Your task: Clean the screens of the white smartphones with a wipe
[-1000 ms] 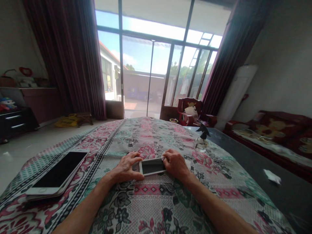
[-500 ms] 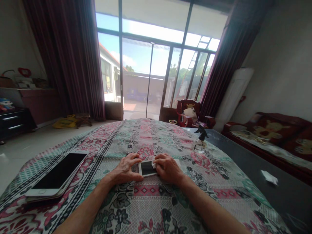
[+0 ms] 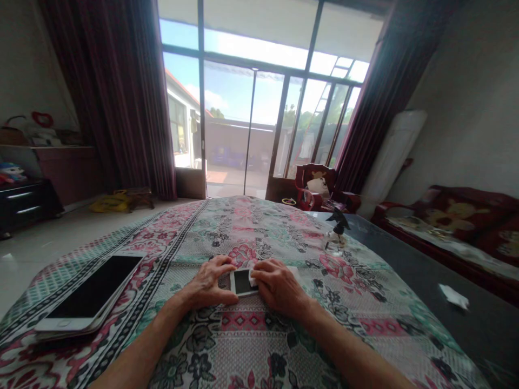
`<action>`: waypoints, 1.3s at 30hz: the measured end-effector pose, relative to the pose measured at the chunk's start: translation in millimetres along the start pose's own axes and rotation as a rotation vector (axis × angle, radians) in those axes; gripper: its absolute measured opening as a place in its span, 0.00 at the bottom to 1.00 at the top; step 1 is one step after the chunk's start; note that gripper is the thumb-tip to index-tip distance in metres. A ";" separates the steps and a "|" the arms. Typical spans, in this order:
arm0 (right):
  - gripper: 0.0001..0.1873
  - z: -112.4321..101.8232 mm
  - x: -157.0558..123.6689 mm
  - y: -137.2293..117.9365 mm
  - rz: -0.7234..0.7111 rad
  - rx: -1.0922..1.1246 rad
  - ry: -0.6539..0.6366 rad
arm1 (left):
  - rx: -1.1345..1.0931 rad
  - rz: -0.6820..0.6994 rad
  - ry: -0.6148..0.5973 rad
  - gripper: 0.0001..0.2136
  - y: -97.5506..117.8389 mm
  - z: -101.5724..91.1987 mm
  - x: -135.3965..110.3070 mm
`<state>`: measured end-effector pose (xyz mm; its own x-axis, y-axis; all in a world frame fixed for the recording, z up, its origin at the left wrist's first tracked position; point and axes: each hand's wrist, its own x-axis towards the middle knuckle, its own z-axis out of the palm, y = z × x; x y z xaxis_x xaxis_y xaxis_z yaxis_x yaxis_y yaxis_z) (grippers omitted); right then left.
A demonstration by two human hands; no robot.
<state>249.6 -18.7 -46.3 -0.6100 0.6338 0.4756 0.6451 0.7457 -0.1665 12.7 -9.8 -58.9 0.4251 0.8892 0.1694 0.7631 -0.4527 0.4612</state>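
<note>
A white-framed smartphone [image 3: 242,281] with a dark screen lies face up on the flowered tablecloth. My left hand [image 3: 211,281] grips its left end, the thumb at the near corner and the forefinger at the far one. My right hand [image 3: 279,283] has its fingers closed on a crumpled white tissue [image 3: 252,278], which is pressed against the screen. This hand hides the phone's right part. Something white shows just beyond the right knuckles, too covered to name.
To the left lies a stack of larger phones [image 3: 91,294], the top one white with a black screen. A clear glass jar with a dark top [image 3: 335,237] stands at the right. A crumpled white paper [image 3: 454,296] rests on the dark surface [image 3: 409,270] beside the cloth.
My right hand has shifted slightly left across the phone with the tissue, covering a bit more of the screen. My left hand stays at the phone's left end.
</note>
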 end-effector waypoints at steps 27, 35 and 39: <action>0.11 9.1 -1.4 -16.3 -0.062 0.079 -0.038 | 0.006 0.059 0.035 0.27 -6.6 6.2 -0.2; 0.09 -3.7 -4.6 15.4 0.260 -0.033 0.040 | -0.010 0.030 0.005 0.27 0.5 -1.1 -1.9; 0.09 -4.6 -5.1 17.2 0.259 -0.043 0.017 | -0.038 0.038 -0.006 0.27 -3.1 0.2 -0.7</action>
<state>265.9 -10.1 -47.6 -0.4145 0.7985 0.4365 0.7977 0.5497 -0.2481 10.2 -9.0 -60.7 0.4566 0.8708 0.1822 0.7275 -0.4833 0.4870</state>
